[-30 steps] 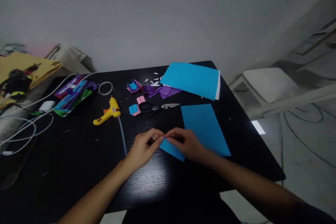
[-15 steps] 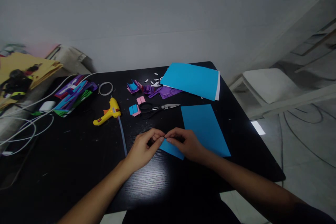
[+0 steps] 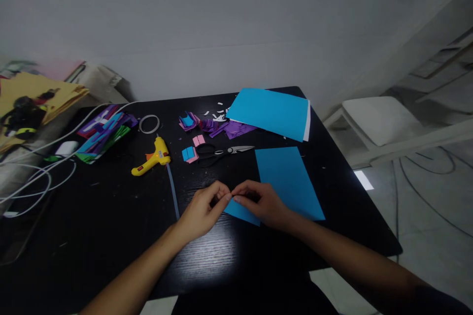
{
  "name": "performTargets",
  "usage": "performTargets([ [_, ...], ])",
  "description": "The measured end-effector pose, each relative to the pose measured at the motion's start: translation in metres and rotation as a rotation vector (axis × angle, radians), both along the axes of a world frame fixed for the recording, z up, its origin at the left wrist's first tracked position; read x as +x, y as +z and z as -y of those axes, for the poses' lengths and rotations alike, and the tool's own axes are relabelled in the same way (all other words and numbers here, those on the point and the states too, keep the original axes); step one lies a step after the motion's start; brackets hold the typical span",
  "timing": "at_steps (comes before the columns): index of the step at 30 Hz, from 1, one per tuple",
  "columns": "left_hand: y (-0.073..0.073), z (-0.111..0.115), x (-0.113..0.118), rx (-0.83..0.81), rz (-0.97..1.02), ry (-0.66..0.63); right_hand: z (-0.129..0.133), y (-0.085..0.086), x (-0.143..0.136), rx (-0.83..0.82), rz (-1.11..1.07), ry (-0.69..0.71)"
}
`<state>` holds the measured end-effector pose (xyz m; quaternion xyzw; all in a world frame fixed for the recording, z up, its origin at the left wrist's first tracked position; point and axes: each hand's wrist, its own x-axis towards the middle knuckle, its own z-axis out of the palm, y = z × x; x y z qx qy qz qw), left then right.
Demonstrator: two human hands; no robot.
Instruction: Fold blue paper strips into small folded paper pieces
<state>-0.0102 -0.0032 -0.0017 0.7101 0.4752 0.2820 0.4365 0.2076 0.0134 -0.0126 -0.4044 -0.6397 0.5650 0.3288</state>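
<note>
My left hand (image 3: 205, 207) and my right hand (image 3: 263, 203) meet fingertip to fingertip above the black table. Between them they pinch the upper edge of a small blue paper piece (image 3: 242, 211), whose lower part shows below the fingers. Partly under my right hand and wrist lies a larger blue sheet (image 3: 290, 177). Black-handled scissors (image 3: 236, 149) rest just beyond my hands. To the left of the scissors are a small folded blue paper (image 3: 188, 153) and a folded pink one (image 3: 198, 140).
A yellow glue gun (image 3: 157, 156) with a grey stick lies left of my hands, beside a tape ring (image 3: 149, 124). Purple strips (image 3: 236, 129), white scraps and a blue sheet stack (image 3: 271, 112) lie at the back. Cables and coloured papers (image 3: 103, 133) occupy the left side.
The small blue paper's lower corner has shifted very slightly down and to the right. Both hands keep almost the same pinch and position.
</note>
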Motion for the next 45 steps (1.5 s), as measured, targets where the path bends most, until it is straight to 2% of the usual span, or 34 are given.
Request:
performTargets([
  [9,0.0026,-0.0001,0.0012,0.024,0.014,0.012,0.0018,0.0018,-0.0003,0.012,0.018,-0.012],
  [18,-0.0011,-0.0007,0.0009,0.013,0.021,0.04,0.0009,0.0008,-0.0001,0.034,0.012,-0.01],
  [45,-0.0004,-0.0025,0.0007,0.017,-0.006,0.022,0.0009,-0.0017,0.0005,0.061,0.029,-0.006],
])
